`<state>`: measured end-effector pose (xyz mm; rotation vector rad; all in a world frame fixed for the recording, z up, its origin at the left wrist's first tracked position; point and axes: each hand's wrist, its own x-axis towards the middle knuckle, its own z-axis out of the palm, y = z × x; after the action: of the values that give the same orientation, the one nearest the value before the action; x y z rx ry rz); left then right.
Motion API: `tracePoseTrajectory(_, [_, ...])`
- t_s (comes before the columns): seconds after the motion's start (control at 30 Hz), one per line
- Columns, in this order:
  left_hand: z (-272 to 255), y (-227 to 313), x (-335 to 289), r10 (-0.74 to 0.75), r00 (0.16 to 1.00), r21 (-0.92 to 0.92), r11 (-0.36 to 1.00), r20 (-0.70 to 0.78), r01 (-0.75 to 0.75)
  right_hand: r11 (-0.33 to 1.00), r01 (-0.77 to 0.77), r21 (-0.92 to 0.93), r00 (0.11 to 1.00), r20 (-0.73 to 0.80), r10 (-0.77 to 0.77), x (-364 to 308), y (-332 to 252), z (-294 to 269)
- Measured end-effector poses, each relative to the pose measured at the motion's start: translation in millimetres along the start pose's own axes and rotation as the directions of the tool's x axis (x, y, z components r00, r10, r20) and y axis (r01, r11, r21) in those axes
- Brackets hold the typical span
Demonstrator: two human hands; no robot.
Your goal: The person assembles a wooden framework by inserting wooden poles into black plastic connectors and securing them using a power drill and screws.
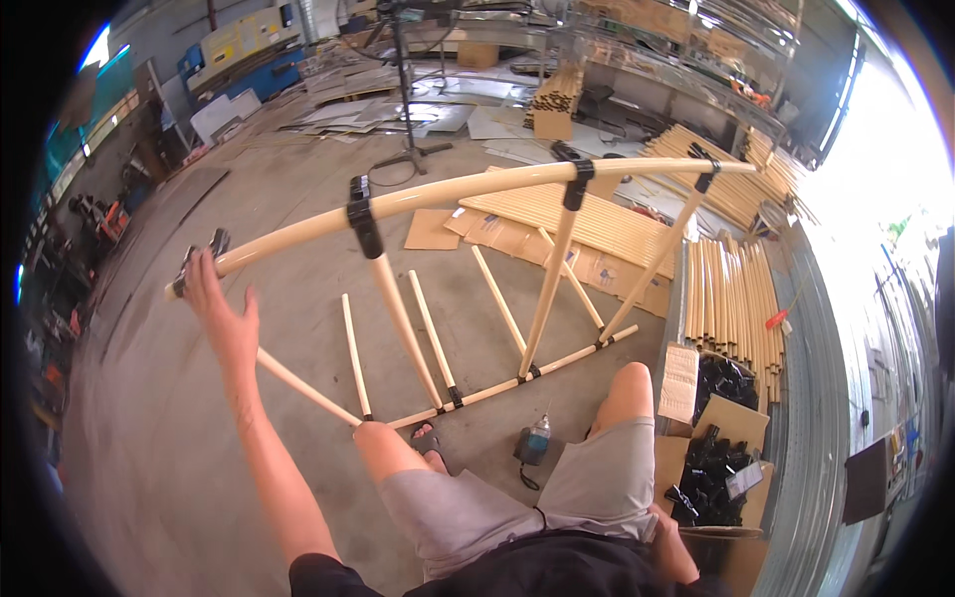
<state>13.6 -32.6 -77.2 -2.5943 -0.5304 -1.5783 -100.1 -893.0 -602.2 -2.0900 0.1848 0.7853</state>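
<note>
A frame of cream tubes stands in front of me, its long top tube (458,189) running left to right. Black joints clamp the uprights to it, one of them a joint (366,214) left of the middle. My left hand (227,323) reaches up to the tube's left end, with stretched fingers touching the black end joint (217,241) and the thumb apart. A bottom tube (487,395) lies along the floor with several short tubes joined to it. My right hand (672,545) is low beside my right thigh, its fingers mostly hidden.
A cordless drill (533,444) stands on the floor between my feet. At right are boxes of black joints (718,468) and a stack of cream tubes (731,298). More tubes (587,224) lie on cardboard behind the frame. A black stand (406,99) rises farther back.
</note>
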Motion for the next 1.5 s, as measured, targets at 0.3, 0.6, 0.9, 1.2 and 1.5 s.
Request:
tracePoseTrajectory(0.3, [51.7,20.8,-118.5,-0.236,0.919,-0.054,0.963,0.315,0.266,0.869,-0.024,-0.494,0.962,-0.248,-0.114,34.0,-222.3,-68.1])
tracePoseTrajectory(0.6, [100.5,76.3,-221.3,-0.229,0.273,0.112,0.916,0.934,0.385,0.980,0.114,-0.163,0.824,-0.535,-0.184,119.0,-273.3,-213.2])
tracePoseTrajectory(0.9, [53.6,33.6,-218.0,-0.466,0.268,0.472,0.881,0.843,0.046,0.987,-0.161,0.008,0.553,-0.828,0.097,312.3,-235.8,-354.3])
tracePoseTrajectory(1.2, [81.3,83.0,-177.8,-0.508,0.091,0.512,0.813,0.857,-0.277,0.897,-0.434,-0.091,0.570,-0.798,0.194,457.8,-207.3,-365.4])
tracePoseTrajectory(1.5, [196.8,156.7,-167.5,-0.375,0.023,0.374,0.915,0.927,-0.150,0.766,-0.616,-0.185,0.504,-0.840,0.203,505.8,-189.1,-358.7])
